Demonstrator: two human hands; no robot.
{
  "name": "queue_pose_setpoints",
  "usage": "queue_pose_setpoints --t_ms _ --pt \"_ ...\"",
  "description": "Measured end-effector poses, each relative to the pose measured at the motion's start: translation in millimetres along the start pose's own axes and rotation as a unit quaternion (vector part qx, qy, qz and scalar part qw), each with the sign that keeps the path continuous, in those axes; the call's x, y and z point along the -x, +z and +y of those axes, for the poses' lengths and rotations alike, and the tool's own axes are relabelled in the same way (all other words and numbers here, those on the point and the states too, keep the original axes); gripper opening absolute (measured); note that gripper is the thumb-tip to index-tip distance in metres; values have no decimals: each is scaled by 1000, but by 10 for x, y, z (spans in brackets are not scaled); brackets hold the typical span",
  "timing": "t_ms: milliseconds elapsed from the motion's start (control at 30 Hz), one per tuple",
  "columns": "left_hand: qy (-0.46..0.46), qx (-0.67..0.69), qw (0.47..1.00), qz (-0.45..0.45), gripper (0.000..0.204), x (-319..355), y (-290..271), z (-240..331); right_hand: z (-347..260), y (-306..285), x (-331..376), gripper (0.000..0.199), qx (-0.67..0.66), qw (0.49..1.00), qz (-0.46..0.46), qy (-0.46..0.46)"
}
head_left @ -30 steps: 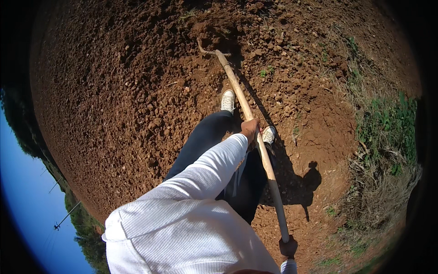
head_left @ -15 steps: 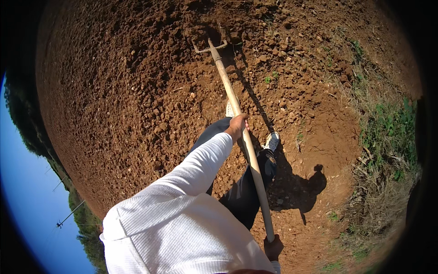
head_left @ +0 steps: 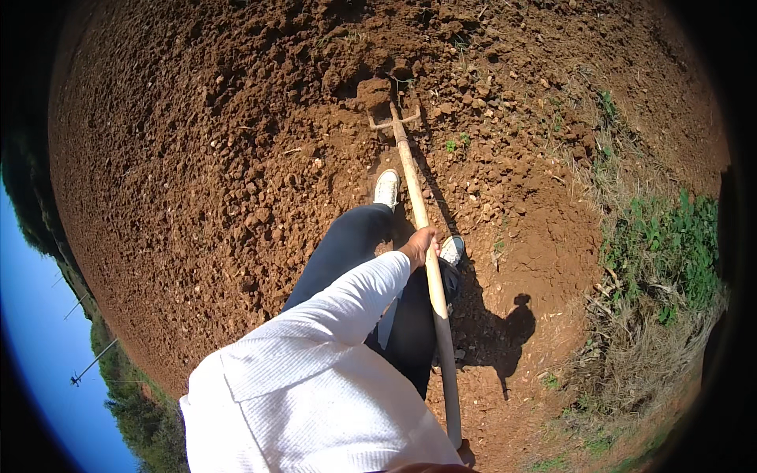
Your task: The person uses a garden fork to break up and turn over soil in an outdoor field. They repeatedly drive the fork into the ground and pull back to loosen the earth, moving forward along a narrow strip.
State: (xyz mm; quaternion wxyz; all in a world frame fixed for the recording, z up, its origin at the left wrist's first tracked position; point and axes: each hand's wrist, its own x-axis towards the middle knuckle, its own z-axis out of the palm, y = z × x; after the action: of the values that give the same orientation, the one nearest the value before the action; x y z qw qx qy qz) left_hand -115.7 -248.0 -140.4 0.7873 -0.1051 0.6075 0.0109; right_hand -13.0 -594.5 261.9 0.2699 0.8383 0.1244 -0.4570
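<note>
A three-pronged fork of brownish metal [head_left: 396, 124] with a long, pale wooden handle [head_left: 438, 292] is at the loose, reddish-brown soil [head_left: 197, 221], well apart from the soil's left edge and from its right edge. Its prongs point away from the person, and a large brown clod [head_left: 374, 93] is just beside the middle prong; if they touch, I cannot tell.

The grip of the left hand [head_left: 423, 246] is closed around the handle. The right hand [head_left: 467, 455] is at the handle's near end, but it shows only a small part, so I cannot tell how its grip stands.

The handle passes between a white left shoe [head_left: 386, 189] and a white right shoe [head_left: 452, 250]. The person wears dark trousers [head_left: 343, 248] and a white ribbed top [head_left: 315, 394]. Along the soil's right edge are green leafy plants [head_left: 682, 244] and dry, straw-coloured grass [head_left: 658, 351].
</note>
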Motion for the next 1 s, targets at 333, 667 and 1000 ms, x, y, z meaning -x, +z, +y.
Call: queue_pose_setpoints --t_ms 333,667,1000 --pt "51 11 999 -8 19 44 77 80 243 372 -62 24 -46 998 29 -23" --pt "94 52 986 127 16 910 -113 60 348 26 -39 30 -63 991 -75 -92" --pt "144 106 976 127 17 538 -460 1470 -1285 -1184 -602 44 34 955 -216 -202"
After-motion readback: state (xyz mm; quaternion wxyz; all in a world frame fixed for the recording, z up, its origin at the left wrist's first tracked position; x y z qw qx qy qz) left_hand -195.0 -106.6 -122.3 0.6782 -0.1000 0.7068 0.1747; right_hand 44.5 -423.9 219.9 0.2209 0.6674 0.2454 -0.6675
